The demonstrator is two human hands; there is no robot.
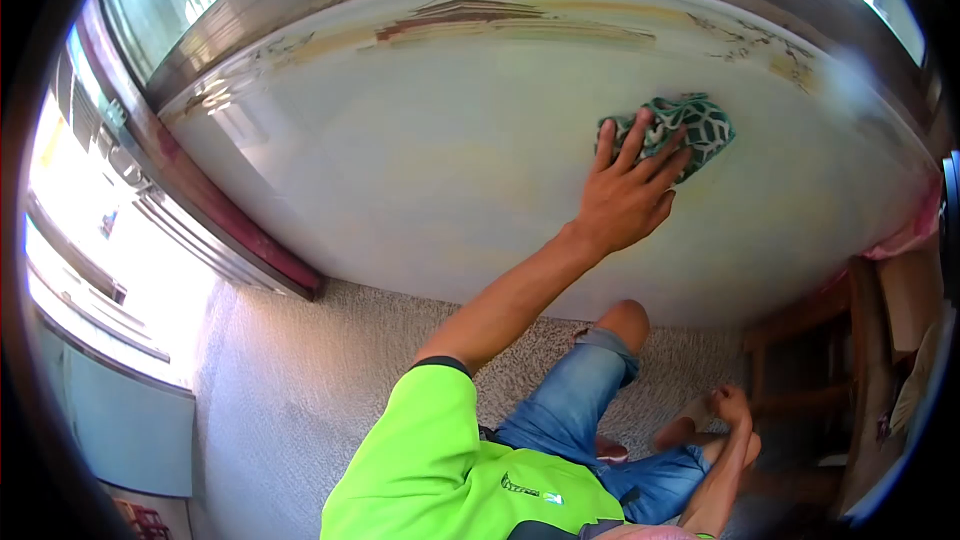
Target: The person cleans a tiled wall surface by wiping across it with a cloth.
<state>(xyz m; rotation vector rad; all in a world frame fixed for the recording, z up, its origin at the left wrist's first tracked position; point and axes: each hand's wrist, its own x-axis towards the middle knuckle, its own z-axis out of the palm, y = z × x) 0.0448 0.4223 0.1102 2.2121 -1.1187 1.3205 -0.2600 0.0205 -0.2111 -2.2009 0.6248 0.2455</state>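
My left hand presses a green and white patterned cloth against an upright pale, glossy panel. Its fingers lie spread over the cloth, which is bunched beneath and beside them. Along the panel's upper part run a painted building with tiered roofs and some branch designs. Low on the right, my right hand is by my bent right knee, away from the panel. Its fingers look curled, and I see nothing in them.
Wooden furniture stands at the right, near pink fabric. A dark reddish frame post borders the panel on the left, beside a bright opening. Below is a grey speckled floor; a light blue box-like piece sits lower left.
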